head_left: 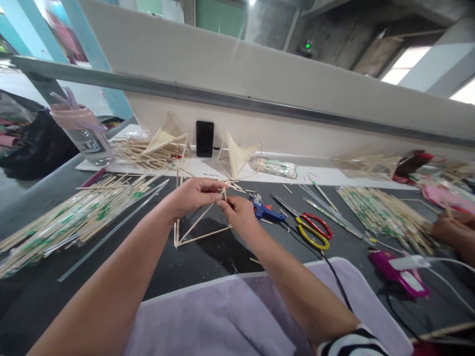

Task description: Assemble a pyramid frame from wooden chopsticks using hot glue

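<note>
A frame of thin wooden sticks (pixel 196 225) stands on the dark table, shaped like a triangle with an upright stick at its left. My left hand (pixel 195 194) pinches the frame's upper corner from the left. From the right, my right hand (pixel 239 211) pinches the same corner, fingers closed on the sticks. Both sets of fingertips meet near a small bunch of short sticks (pixel 233 186) just behind them.
A blue glue gun (pixel 265 210) and red and yellow scissors (pixel 315 230) lie right of my hands. Wrapped stick bundles (pixel 70 217) cover the left, more (pixel 386 212) the right. Finished stick models (pixel 237 155), a phone (pixel 205 138), a bottle (pixel 83 131); another person's hand (pixel 451 230); pink glue gun (pixel 399 272).
</note>
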Tool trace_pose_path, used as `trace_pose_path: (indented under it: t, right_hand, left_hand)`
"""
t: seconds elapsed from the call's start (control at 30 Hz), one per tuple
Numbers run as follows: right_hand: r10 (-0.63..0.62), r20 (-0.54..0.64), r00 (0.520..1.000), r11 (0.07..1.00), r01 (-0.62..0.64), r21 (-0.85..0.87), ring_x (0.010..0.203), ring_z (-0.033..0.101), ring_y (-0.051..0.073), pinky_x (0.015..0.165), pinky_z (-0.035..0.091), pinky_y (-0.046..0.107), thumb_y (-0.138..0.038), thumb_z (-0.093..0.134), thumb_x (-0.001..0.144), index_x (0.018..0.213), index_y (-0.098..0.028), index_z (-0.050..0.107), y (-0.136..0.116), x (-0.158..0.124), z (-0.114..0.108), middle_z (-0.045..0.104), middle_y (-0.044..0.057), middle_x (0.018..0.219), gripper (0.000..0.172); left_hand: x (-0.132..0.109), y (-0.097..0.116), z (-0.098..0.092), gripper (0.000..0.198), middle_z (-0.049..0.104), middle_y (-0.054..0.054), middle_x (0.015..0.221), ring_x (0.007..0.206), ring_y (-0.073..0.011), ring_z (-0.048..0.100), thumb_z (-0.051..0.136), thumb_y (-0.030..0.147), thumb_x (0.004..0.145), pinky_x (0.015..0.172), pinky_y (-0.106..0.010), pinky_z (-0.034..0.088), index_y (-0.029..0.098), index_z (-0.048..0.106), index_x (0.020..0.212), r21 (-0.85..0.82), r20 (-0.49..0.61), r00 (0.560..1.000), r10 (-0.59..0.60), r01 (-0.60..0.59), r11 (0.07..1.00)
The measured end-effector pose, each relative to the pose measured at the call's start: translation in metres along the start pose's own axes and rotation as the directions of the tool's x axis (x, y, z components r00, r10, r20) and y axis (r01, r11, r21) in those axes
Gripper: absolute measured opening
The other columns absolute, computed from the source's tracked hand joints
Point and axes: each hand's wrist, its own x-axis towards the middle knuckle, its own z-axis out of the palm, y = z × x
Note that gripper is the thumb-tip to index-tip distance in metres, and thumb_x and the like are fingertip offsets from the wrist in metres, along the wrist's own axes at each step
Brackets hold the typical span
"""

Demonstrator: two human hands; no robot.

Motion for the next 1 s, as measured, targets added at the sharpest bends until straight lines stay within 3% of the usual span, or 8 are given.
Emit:
trace_pose_path:
  t: [0.53, 1.0]
  right_hand:
    - [-0.002, 0.005, 1.000, 0.999, 0.002, -0.039, 0.057, 0.047, 0.012, 0.056, 0.031, 0.023, -0.042, 0.048, 0.086, 0.057, -0.018, 0.054, -0.0019, -0.0007, -0.0003, 0.052, -0.001, 0.056, 0.038]
    - [-0.001, -0.001, 1.000, 1.000, 0.001, -0.026, 0.057, 0.047, 0.012, 0.056, 0.031, 0.023, -0.041, 0.049, 0.085, 0.057, -0.018, 0.054, -0.0024, -0.0016, -0.0008, 0.052, -0.001, 0.056, 0.037]
  left_hand:
    - [-0.0033, 0.0068, 0.0011, 0.042, 0.072, -0.005, 0.093, 0.087, -0.0191, 0.064, 0.062, 0.031, 0.073, 0.080, -0.029, 0.048, 0.017, 0.065, 0.112, 0.084, -0.023, 0.999, -0.037, 0.038, 0.996]
    - [-0.0003, 0.0018, 0.0020, 0.036, 0.070, -0.007, 0.095, 0.089, -0.0201, 0.063, 0.061, 0.031, 0.073, 0.078, -0.029, 0.049, 0.015, 0.067, 0.105, 0.071, -0.019, 1.000, 0.007, -0.006, 0.997]
